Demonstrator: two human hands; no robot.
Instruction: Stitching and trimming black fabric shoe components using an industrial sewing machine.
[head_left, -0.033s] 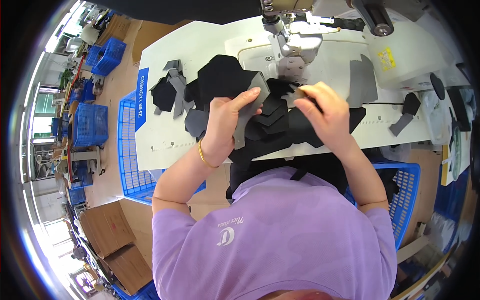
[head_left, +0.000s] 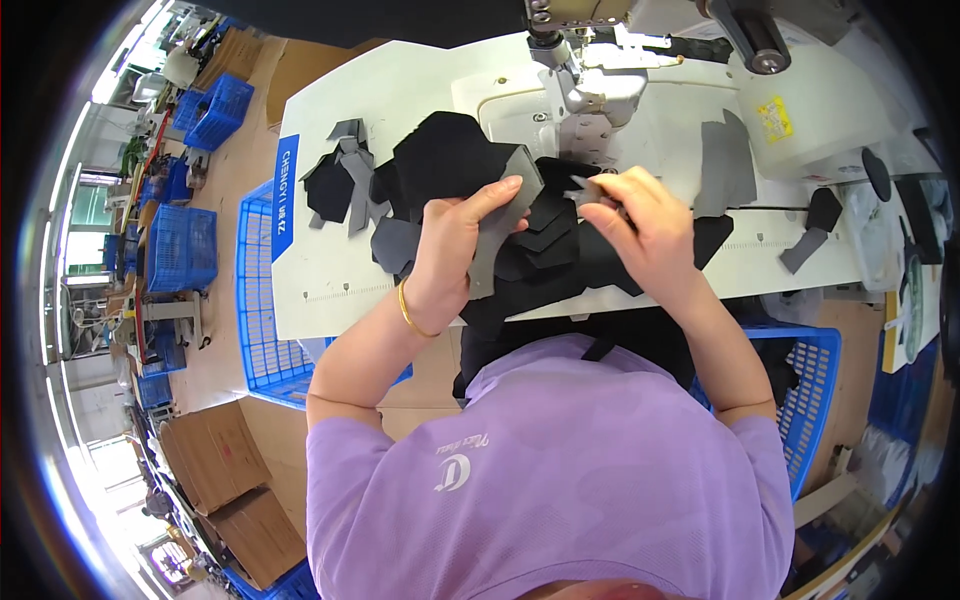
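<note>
Because the right fingers wrap it, most of the small gray thing (head_left: pixel 578 186) is hidden; only a pointed tip shows, can't tell if it's cloth or a tool. Left palm and forearm cover part of the gray cloth strip (head_left: pixel 500 230), and the lower layers of the black cloth pieces (head_left: pixel 440 150) are buried, so no reliable count there. Sewing machine (head_left: pixel 598 92) is cut off at the far edge. Left hand (head_left: pixel 450 232): thumb flat on top of the strip, fingers mostly underneath, closed firmly on it. Right hand (head_left: pixel 650 225): knuckles up, wrist bent in toward the left, thumb and fingertips pinched on the gray thing. Hands are apart, forearms coming in from the near side. Strip sits over the pile, near side of the white table (head_left: pixel 330 262), left of the machine. Counts: one strip in the left hand, one machine, one gold bracelet (head_left: pixel 408 308) on the left wrist, one gray-and-black scrap (head_left: pixel 804 250) far out right, two blue baskets flanking the person, left (head_left: pixel 262 345) and right (head_left: pixel 822 375).
</note>
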